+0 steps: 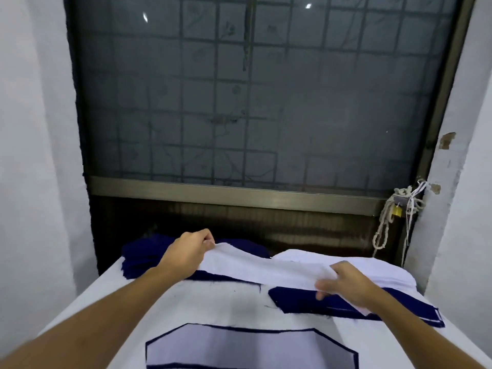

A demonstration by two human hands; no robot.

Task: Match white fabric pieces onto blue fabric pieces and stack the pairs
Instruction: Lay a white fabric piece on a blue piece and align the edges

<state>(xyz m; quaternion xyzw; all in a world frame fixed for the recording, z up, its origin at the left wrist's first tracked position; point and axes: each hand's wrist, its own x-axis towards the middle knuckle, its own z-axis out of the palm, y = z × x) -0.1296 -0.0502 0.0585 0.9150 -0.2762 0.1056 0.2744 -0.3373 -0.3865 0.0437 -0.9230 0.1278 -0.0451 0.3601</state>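
A long white fabric piece [266, 267] hangs stretched between my two hands above the table. My left hand [190, 251] pinches its far left end. My right hand [346, 284] grips its right end, fingers curled round the edge. Below it lies a dark blue fabric piece [300, 300], partly under my right hand. At the near edge rests a matched pair [250, 350], a white piece on a blue one with a blue border showing. A pile of blue pieces [143, 258] sits at the far left, a pile of white pieces [386, 272] at the far right.
The table [202, 302] has a white cover. Right behind it stands a dark window with a metal grille [253, 102]. White cords and a brass padlock [396, 209] hang at the window's lower right. White walls close in on both sides.
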